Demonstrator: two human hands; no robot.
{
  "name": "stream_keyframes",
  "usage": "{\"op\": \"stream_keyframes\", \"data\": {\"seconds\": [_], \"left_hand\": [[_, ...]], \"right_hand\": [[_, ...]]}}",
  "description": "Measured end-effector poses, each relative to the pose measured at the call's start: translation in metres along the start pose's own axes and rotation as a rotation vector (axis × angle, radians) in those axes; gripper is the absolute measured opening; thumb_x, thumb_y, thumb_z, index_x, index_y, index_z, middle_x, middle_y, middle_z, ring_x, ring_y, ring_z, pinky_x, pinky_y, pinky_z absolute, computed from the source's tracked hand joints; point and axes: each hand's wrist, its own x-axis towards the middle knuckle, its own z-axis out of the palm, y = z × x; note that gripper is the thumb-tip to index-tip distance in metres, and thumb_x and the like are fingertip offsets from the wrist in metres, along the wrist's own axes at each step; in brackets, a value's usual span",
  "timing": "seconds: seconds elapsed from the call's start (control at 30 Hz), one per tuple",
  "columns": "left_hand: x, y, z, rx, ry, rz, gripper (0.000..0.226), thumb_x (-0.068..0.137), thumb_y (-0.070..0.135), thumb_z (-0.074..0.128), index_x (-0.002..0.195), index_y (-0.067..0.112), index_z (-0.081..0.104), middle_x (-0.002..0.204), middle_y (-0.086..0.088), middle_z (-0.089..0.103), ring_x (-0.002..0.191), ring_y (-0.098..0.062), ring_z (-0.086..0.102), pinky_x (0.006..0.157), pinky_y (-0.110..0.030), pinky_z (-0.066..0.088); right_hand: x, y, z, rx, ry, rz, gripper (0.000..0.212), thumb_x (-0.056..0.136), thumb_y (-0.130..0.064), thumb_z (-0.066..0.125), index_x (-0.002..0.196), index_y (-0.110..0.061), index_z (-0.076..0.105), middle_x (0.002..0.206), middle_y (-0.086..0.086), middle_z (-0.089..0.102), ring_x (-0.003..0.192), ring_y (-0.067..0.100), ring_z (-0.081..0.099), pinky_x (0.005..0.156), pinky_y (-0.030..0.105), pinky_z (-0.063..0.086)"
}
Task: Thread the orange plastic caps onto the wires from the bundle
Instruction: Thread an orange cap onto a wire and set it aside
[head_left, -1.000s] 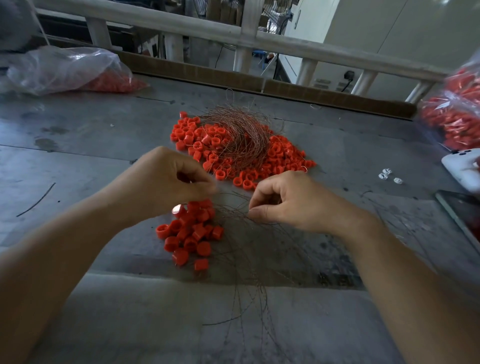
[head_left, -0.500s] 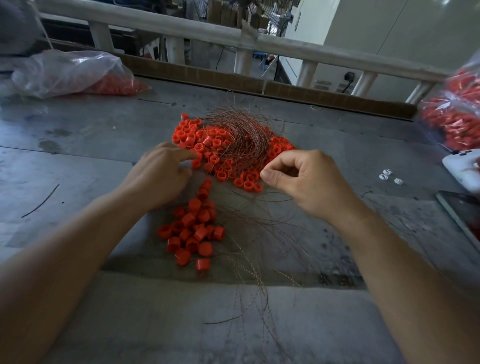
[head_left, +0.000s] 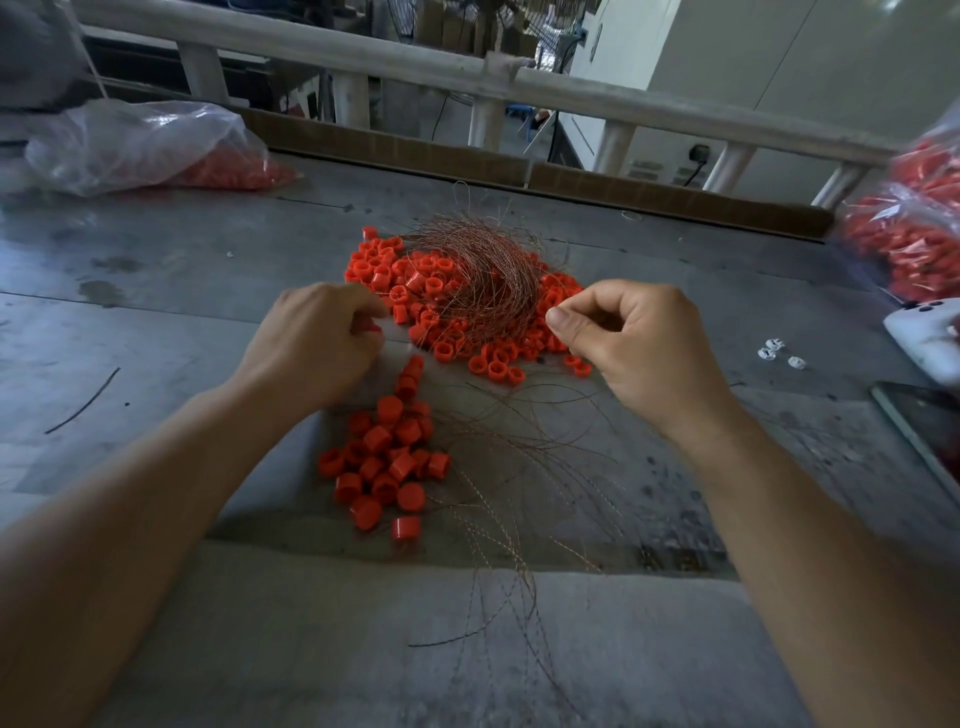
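A person's two bare arms reach over a grey metal table (head_left: 156, 291). A tangled bundle of thin copper-coloured wires (head_left: 483, 275) lies on a far heap of small orange plastic caps (head_left: 431, 296). The left hand (head_left: 317, 343) is curled at the heap's left edge; whether it grips a cap cannot be told. The right hand (head_left: 639, 343) pinches thumb to forefinger beside the bundle; any wire there is too fine to see. A nearer cluster of capped wires (head_left: 384, 467) fans towards the viewer.
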Motion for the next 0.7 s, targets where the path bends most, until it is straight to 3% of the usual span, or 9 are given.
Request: {"op": "stream_keyframes", "data": {"seconds": [0.07,0.13,0.23,0.33,0.47,0.6,0.7], "left_hand": [[-0.003,0.001,-0.004,-0.063,0.034,0.008,0.017,0.085,0.012,0.063,0.1,0.015,0.07,0.089,-0.001,0.066,0.066,-0.003,0.054,0.062,-0.014,0.041],[-0.006,0.005,-0.007,-0.15,0.036,0.025,0.008,0.081,0.015,0.068,0.085,0.021,0.071,0.076,0.011,0.063,0.064,0.009,0.051,0.056,-0.004,0.037],[-0.011,0.012,-0.006,-0.262,-0.011,0.053,0.026,0.076,0.018,0.072,0.066,0.04,0.061,0.068,0.023,0.059,0.061,0.016,0.054,0.055,0.004,0.035],[-0.011,0.014,0.001,-0.214,-0.046,0.077,0.024,0.076,0.023,0.072,0.065,0.042,0.061,0.068,0.024,0.059,0.064,0.012,0.055,0.054,0.0,0.036],[-0.008,0.015,0.009,-0.143,-0.051,0.084,0.001,0.077,0.028,0.072,0.077,0.028,0.073,0.065,0.027,0.055,0.065,0.013,0.051,0.052,0.0,0.033],[-0.005,0.015,0.01,-0.17,-0.014,0.077,0.002,0.077,0.021,0.073,0.077,0.02,0.074,0.062,0.029,0.051,0.057,0.024,0.049,0.053,0.006,0.031],[-0.007,0.018,0.001,-0.274,0.014,0.025,0.006,0.075,0.021,0.074,0.072,0.025,0.071,0.064,0.023,0.057,0.057,0.022,0.051,0.053,0.005,0.035]], "right_hand": [[-0.001,0.0,0.0,-0.012,-0.003,0.002,0.015,0.083,-0.023,0.065,0.069,-0.024,0.063,0.059,-0.009,0.06,0.053,-0.001,0.052,0.053,0.009,0.042],[-0.001,0.001,0.001,-0.029,-0.003,0.001,0.015,0.083,-0.023,0.065,0.069,-0.025,0.063,0.06,-0.01,0.06,0.053,-0.003,0.052,0.053,0.008,0.042],[-0.001,0.001,0.002,-0.053,-0.007,0.002,0.013,0.083,-0.024,0.065,0.071,-0.022,0.065,0.06,-0.011,0.06,0.052,-0.001,0.052,0.052,0.009,0.042],[-0.002,0.0,0.004,-0.063,-0.017,0.01,0.011,0.084,-0.023,0.065,0.074,-0.019,0.067,0.063,-0.01,0.061,0.056,0.001,0.055,0.057,0.015,0.046],[-0.002,-0.001,0.005,-0.103,-0.034,0.016,0.011,0.083,-0.025,0.065,0.073,-0.021,0.066,0.065,-0.009,0.063,0.062,0.009,0.06,0.063,0.023,0.05],[-0.002,-0.002,0.007,-0.133,-0.04,0.009,0.01,0.083,-0.027,0.065,0.074,-0.022,0.067,0.068,-0.009,0.064,0.064,0.01,0.06,0.063,0.024,0.05],[-0.003,-0.002,0.007,-0.144,-0.045,0.006,0.01,0.083,-0.027,0.065,0.075,-0.021,0.067,0.068,-0.009,0.064,0.065,0.01,0.06,0.066,0.026,0.051]]}}
